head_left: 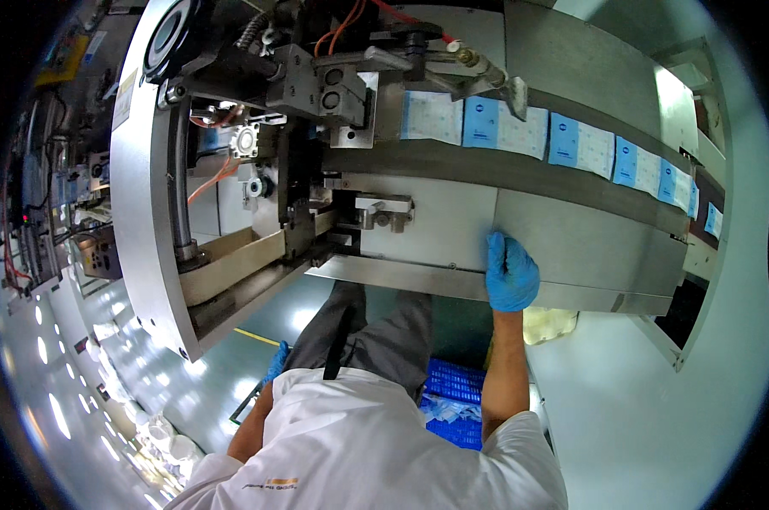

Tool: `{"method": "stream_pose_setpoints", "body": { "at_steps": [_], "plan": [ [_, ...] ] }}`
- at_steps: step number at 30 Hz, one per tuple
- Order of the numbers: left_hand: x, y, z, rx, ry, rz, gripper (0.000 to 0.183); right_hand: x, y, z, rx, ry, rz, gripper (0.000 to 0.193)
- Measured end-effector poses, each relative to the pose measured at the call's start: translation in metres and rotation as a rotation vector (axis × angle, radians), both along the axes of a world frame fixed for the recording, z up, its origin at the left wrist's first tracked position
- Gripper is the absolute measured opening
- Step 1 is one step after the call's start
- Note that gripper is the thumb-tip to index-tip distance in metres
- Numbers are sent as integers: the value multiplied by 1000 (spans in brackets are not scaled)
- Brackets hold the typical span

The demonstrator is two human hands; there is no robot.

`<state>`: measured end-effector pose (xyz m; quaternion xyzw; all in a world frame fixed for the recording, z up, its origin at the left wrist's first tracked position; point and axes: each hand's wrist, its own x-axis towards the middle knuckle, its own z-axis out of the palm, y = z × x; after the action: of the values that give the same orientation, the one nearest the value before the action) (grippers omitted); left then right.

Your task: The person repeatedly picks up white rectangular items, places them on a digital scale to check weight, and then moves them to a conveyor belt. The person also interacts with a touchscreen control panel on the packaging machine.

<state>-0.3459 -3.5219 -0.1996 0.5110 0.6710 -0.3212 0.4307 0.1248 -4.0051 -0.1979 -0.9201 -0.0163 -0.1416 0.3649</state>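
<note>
My right hand (pixel 512 274), in a blue glove, rests at the front metal ledge (pixel 435 276) of a machine. Its fingers are curled in, and whatever may be inside them is hidden. Low at my left side hangs my left hand (pixel 275 362), also gloved in blue; most of its fingers are out of sight behind my body. Beyond the right hand, flat blue-and-white packets (pixel 505 127) lie in a row along a dark conveyor belt (pixel 452 166). The right hand is apart from them.
A metal machine frame (pixel 150 187) with a roller and orange tubes stands at the left. An adjustable nozzle-like arm (pixel 486 68) reaches over the belt. Blue crates (pixel 454 382) holding clear plastic sit on the floor by my legs. White bundles (pixel 167 442) lie lower left.
</note>
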Motion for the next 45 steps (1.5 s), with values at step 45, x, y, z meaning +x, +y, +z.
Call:
{"method": "stream_pose_setpoints", "body": {
  "at_steps": [45],
  "plan": [
    [-22,190,-130,-73,-51,-91,77,98,224,-33,-544,-94,259,45]
  ]
}}
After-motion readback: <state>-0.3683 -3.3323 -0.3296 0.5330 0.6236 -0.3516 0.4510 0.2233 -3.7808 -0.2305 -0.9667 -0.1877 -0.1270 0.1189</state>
